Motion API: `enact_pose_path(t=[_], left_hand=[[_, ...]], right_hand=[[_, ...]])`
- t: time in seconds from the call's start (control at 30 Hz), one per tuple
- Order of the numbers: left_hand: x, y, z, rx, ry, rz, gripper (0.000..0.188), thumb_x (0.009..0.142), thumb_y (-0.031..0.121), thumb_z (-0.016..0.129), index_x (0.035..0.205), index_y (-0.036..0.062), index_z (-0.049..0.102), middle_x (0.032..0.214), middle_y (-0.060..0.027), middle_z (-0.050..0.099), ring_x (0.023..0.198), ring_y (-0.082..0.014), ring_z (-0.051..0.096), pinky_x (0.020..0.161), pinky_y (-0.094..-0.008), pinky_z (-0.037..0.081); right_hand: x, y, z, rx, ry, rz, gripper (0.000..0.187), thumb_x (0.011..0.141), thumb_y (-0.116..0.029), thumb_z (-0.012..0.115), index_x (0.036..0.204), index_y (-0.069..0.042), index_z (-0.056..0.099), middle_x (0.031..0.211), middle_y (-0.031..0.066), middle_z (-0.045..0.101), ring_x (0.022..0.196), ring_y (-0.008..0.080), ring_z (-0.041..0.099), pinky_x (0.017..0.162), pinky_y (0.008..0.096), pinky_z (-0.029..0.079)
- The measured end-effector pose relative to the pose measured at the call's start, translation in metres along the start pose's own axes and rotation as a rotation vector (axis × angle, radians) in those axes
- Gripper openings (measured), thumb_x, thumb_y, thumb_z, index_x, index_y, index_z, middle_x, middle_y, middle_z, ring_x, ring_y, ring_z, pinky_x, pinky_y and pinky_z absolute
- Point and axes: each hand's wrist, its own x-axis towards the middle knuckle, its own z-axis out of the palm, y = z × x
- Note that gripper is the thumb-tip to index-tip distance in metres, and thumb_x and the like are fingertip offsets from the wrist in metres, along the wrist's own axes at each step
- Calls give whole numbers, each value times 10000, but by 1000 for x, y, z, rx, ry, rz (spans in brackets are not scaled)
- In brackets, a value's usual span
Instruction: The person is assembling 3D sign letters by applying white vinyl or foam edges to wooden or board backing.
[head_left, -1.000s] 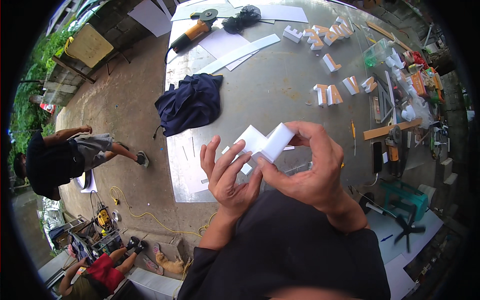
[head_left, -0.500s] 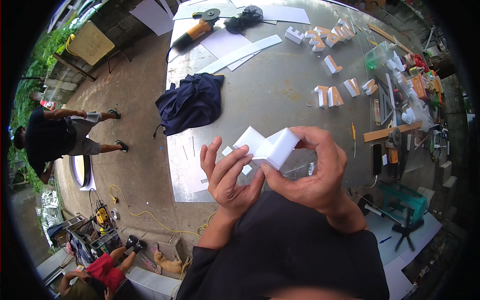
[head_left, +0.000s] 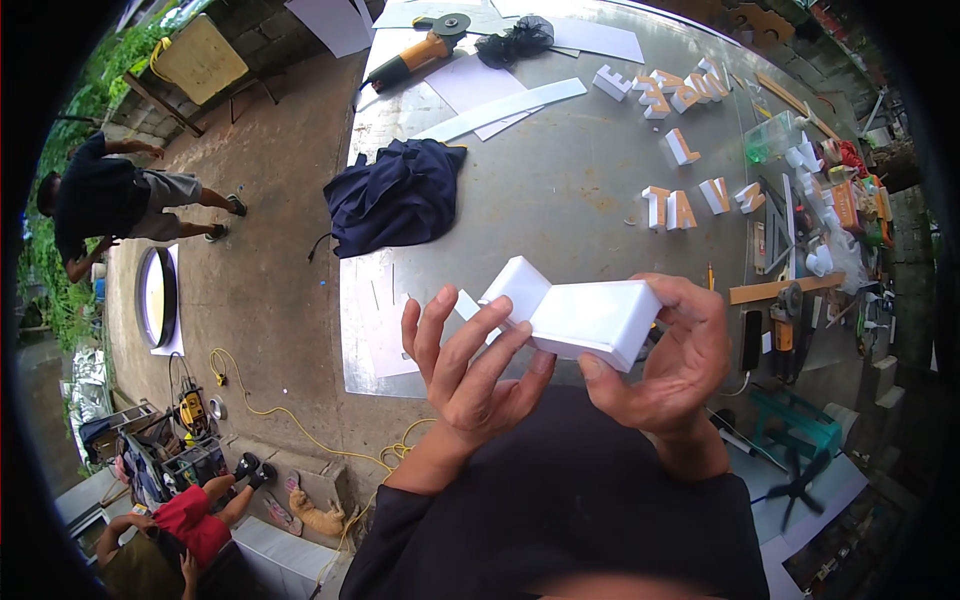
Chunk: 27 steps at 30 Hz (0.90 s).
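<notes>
Above the near edge of the metal table, I hold a white block letter with an angled shape and smooth faces. My right hand pinches its right end, the thumb below and the fingers curled over the far side. At the left part of the piece, the fingertips of my left hand press on its lower edge, with the other fingers raised. Further off on the table stand several finished-looking block letters, white-sided with tan faces.
A dark blue cloth and an angle grinder lie on the table's left side. Tools and clutter crowd the right edge. A person walks at the left; another in red sits lower left, near a cat.
The block letter has turned in my hands, so a longer white face shows. My right hand has shifted right and slightly down. The person at the left has changed stride.
</notes>
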Motion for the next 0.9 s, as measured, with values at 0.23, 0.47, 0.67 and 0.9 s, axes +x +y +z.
enact_pose_path(t=[0.23, 0.47, 0.67, 0.9], left_hand=[[2, -1, 6, -58, 67, 20, 394, 752, 227, 871, 1115, 193, 722, 1354, -66, 552, 1400, -355, 404, 1189, -544, 284], [-2, -6, 2, -18, 63, 67, 420, 731, 196, 874, 1125, 188, 729, 1343, -33, 562, 1399, -345, 409, 1183, -546, 304], [7, 0, 4, -1, -48, 15, 377, 744, 218, 863, 1100, 202, 742, 1340, -6, 587, 1406, -330, 412, 1212, -561, 228], [8, 6, 7, -31, 63, 30, 327, 767, 254, 844, 1078, 225, 746, 1289, 13, 611, 1359, -302, 447, 1219, -551, 200]], right_hand=[[0, -1, 8, 122, 110, -14, 682, 666, -123, 909, 1196, 45, 514, 1038, 162, 659, 902, 201, 711, 793, 303, 577], [-5, 5, 8, 189, 106, 63, 675, 686, -120, 901, 1205, 44, 502, 1063, 154, 646, 927, 195, 705, 805, 300, 574], [-4, 9, 11, 130, 120, 52, 660, 693, -134, 903, 1194, 43, 512, 1060, 151, 648, 916, 193, 703, 796, 301, 575], [-5, 7, 15, -22, 90, -41, 654, 694, -160, 909, 1179, 38, 518, 1062, 171, 657, 887, 209, 706, 761, 306, 584]])
